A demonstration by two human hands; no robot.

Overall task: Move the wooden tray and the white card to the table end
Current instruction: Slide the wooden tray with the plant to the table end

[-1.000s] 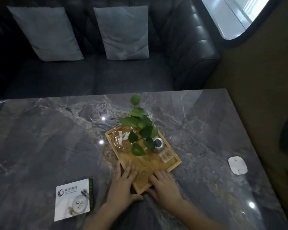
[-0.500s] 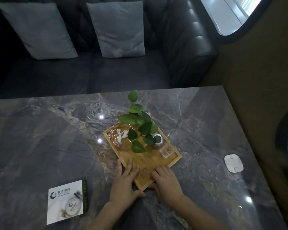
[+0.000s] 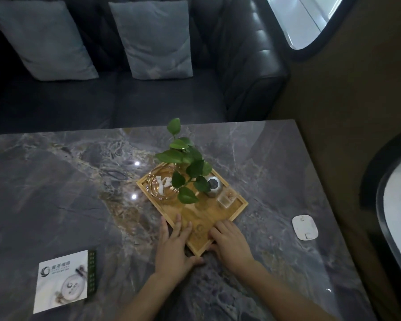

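Wooden tray (image 3: pixel 202 224) sits mid-bench with both hands flat, fingers spread, left hand (image 3: pixel 173 247) and right hand (image 3: pixel 230 243) at its near corner, the white card (image 3: pixel 61 287) lying near-left, and a jerky push could topple the leafy plant (image 3: pixel 186 169).

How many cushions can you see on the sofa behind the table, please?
2: one cushion at the sofa's left side, cut off by the frame edge, and another near its middle. More may lie out of view.
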